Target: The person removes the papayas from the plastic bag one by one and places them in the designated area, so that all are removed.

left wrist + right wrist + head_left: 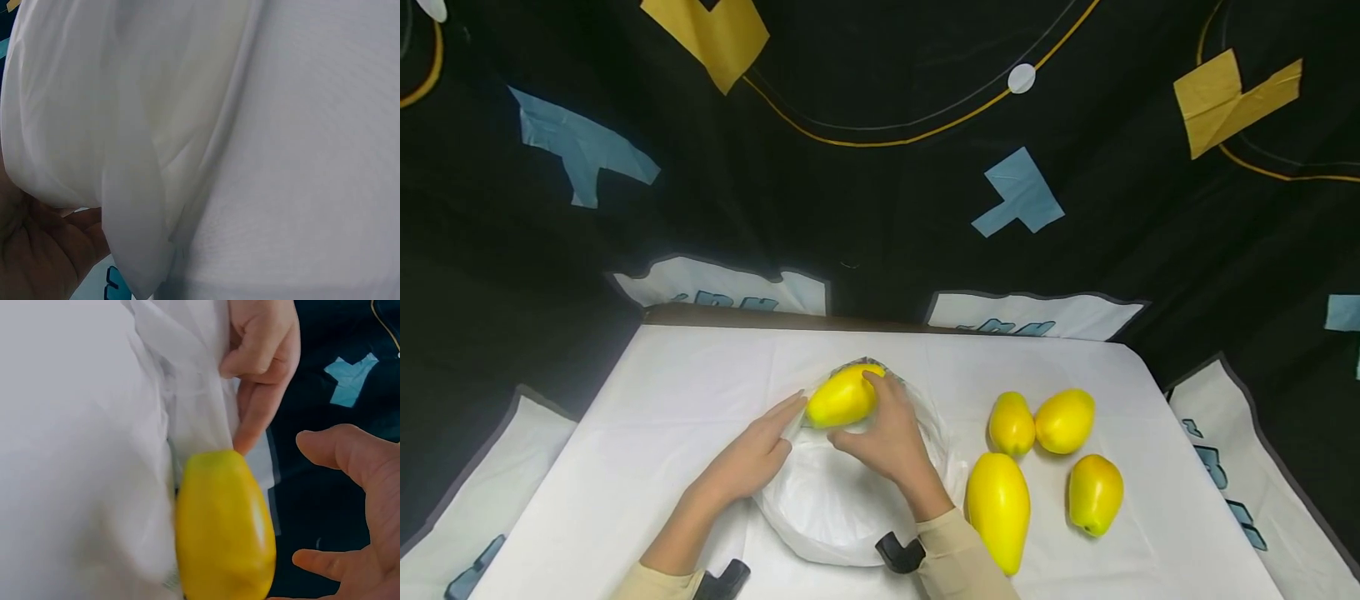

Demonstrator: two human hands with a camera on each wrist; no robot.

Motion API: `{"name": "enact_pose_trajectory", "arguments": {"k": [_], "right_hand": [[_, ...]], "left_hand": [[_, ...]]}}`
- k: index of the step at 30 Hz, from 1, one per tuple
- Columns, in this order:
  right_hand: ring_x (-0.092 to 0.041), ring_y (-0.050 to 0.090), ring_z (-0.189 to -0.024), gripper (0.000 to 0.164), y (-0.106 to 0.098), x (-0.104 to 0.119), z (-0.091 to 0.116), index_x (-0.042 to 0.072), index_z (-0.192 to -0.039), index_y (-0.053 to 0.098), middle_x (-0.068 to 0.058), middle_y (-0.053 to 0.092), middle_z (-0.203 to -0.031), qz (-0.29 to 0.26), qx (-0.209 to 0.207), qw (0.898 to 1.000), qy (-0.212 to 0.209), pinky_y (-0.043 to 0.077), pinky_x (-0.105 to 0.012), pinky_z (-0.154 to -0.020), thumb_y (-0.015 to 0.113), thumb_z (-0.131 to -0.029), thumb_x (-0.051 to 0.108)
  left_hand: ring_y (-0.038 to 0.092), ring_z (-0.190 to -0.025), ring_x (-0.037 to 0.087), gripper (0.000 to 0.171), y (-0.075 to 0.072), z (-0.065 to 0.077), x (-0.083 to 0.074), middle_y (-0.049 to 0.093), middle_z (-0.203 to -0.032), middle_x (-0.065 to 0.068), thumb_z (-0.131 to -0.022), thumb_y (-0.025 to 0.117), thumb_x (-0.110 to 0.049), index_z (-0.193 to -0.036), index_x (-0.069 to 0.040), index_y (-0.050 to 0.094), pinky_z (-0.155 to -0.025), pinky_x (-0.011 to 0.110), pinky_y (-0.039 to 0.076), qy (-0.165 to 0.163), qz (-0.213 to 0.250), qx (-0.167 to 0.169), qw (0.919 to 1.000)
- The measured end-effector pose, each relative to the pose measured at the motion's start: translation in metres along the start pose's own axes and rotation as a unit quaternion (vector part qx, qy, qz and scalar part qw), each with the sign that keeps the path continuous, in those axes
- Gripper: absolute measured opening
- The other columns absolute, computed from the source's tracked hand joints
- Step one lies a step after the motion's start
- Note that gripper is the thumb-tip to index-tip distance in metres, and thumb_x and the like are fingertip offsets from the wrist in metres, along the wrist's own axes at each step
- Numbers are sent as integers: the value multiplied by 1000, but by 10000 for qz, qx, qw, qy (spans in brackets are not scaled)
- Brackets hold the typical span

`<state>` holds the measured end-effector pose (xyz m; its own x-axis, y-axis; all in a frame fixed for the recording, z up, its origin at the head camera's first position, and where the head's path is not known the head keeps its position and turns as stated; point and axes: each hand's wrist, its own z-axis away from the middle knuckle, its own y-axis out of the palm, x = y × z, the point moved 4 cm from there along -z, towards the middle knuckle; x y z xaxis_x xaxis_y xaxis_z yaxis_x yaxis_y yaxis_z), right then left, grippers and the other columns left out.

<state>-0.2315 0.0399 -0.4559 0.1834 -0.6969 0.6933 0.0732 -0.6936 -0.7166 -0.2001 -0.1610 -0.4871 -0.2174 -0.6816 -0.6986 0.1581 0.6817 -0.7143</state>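
Note:
A smooth yellow mango-shaped fruit (842, 397) lies at the mouth of a white plastic bag (842, 500), its greenish end (215, 461) toward my left hand. My left hand (752, 458) holds the bag's edge between thumb and fingers, with a fingertip right at the fruit. In the left wrist view, the bag's film (75, 112) drapes over that hand and hides most of the fingers. My right hand (887, 433) is at the fruit's right end, fingertips at its skin. Thumb and fingers (337, 450) are spread wide in the right wrist view, with the thumb apart from the fruit.
Right of the bag on the white-covered table (685, 400) lie a long yellow fruit (998, 508) and several shorter ones, among them one fruit (1064, 421) at the back and another (1096, 495) nearer the right edge. A dark curtain (850, 217) hangs behind the table.

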Motion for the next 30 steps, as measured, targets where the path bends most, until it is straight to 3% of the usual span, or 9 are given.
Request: {"name": "enact_pose_trajectory", "arguments": {"k": [3,9,14,21,30], "right_hand": [[-41,36,-135,92,5,-1,-2,17,-146,43,-15,30,-154,91,33,9999,113,42,-59,-100,78,-65,46],[-41,34,-135,93,13,-1,-6,23,-147,43,-17,24,-156,93,25,9998,167,43,-61,-98,79,-64,44],[-43,35,-132,93,21,0,-12,28,-147,43,-18,20,-156,69,-56,9999,80,46,-59,-94,80,-63,42],[-48,36,-128,93,32,-1,-17,35,-147,42,-18,11,-158,84,-121,9994,297,49,-57,-87,81,-62,42],[-46,41,-123,86,40,-4,-22,31,-141,48,-20,12,-157,145,-318,9992,192,51,-55,-87,83,-63,41]], "left_hand": [[26,-144,30,59,0,0,1,28,-158,10,-94,44,-3,-151,-5,33,-115,50,24,-24,4,6,10000],[26,-144,29,58,-2,0,3,28,-158,10,-94,44,-3,-151,-4,34,-115,50,24,-27,8,-9,10000],[27,-143,30,59,-2,1,4,29,-157,11,-92,45,-2,-151,-3,34,-115,50,24,-15,36,-25,10000],[28,-143,32,60,1,1,4,30,-157,13,-92,45,0,-150,-1,34,-115,50,25,135,83,-54,9999],[28,-142,32,59,0,1,3,31,-156,13,-91,45,0,-149,0,35,-115,49,24,190,52,-50,9998]]}}
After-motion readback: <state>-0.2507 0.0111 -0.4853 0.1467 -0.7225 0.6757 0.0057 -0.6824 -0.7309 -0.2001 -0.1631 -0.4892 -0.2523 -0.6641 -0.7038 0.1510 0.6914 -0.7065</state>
